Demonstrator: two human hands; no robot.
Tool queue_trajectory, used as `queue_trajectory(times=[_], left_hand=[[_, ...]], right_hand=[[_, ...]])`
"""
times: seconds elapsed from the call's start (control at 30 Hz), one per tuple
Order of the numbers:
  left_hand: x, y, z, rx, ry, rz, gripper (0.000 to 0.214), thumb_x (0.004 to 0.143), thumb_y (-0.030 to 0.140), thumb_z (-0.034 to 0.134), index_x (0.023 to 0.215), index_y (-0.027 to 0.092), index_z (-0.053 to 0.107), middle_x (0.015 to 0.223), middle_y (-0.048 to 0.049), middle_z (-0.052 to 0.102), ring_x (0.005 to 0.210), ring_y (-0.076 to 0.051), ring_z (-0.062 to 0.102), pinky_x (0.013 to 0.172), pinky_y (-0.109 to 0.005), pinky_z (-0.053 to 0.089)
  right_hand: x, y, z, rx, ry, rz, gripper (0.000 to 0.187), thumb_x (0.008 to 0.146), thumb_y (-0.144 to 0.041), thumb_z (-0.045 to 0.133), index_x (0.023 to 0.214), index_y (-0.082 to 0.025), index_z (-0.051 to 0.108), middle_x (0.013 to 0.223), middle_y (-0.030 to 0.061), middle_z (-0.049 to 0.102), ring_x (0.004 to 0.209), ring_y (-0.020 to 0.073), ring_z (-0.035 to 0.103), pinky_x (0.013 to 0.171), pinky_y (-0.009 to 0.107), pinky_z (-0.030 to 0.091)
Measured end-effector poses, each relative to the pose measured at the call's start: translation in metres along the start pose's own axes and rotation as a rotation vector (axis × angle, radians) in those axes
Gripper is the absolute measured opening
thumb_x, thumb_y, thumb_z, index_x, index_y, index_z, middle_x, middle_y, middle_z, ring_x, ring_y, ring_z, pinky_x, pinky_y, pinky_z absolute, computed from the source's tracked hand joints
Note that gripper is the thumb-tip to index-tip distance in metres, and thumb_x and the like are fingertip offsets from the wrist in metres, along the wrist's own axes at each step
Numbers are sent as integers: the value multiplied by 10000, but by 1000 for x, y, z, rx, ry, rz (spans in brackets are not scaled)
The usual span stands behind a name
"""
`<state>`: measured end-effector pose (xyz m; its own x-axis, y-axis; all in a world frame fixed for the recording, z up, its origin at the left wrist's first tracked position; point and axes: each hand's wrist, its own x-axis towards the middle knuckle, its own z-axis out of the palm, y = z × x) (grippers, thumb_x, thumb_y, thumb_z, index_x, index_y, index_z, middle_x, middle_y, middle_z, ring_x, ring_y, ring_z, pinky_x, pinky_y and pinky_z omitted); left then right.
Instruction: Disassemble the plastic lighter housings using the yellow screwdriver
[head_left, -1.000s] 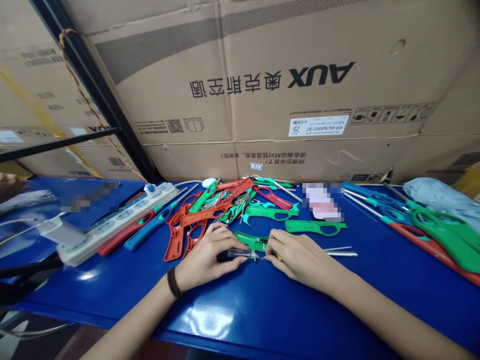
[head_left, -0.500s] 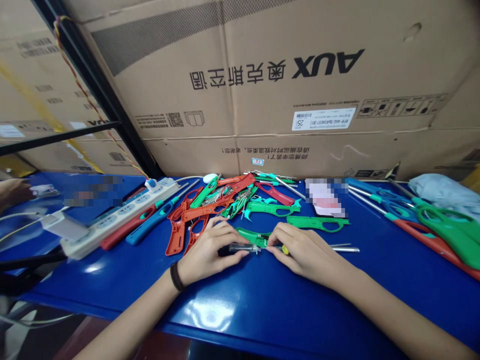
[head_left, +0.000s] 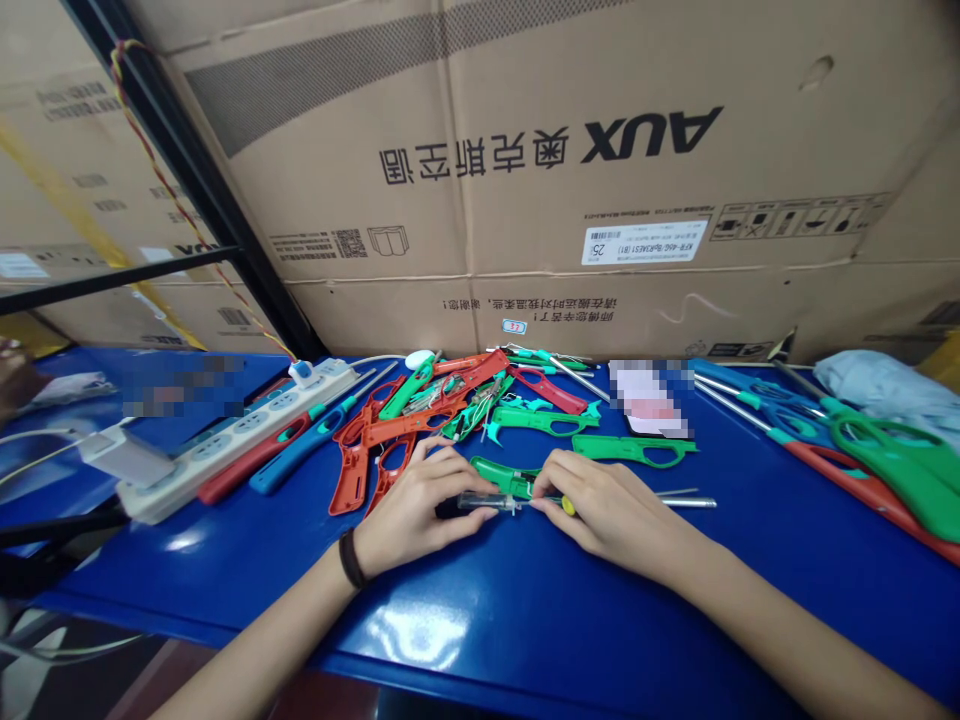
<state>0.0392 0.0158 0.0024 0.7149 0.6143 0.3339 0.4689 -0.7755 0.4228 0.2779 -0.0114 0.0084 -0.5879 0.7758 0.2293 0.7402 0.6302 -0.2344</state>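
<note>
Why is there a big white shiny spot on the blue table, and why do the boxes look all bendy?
In the head view, the white spot is glare, bright light bouncing off the glossy blue tabletop. In the same view, the cardboard carton looks bendy probably because a wide lens curves straight lines, most of all near the edges.

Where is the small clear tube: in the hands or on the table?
The small clear tube is in hand: the left hand holds it.
</note>
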Motion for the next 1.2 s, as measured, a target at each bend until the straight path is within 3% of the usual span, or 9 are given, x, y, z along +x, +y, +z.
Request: queue_trajectory(times=[1.2], left_hand=[[1, 0, -1, 70, 49, 42, 143, 859, 273, 605, 994, 260, 648, 869, 19, 675, 815, -140, 588, 996, -390, 241]], right_hand=[[-2, 4, 2, 47, 24, 7, 76, 893, -197, 496, 881, -177, 569, 871, 16, 606, 732, 141, 584, 603, 252, 428]])
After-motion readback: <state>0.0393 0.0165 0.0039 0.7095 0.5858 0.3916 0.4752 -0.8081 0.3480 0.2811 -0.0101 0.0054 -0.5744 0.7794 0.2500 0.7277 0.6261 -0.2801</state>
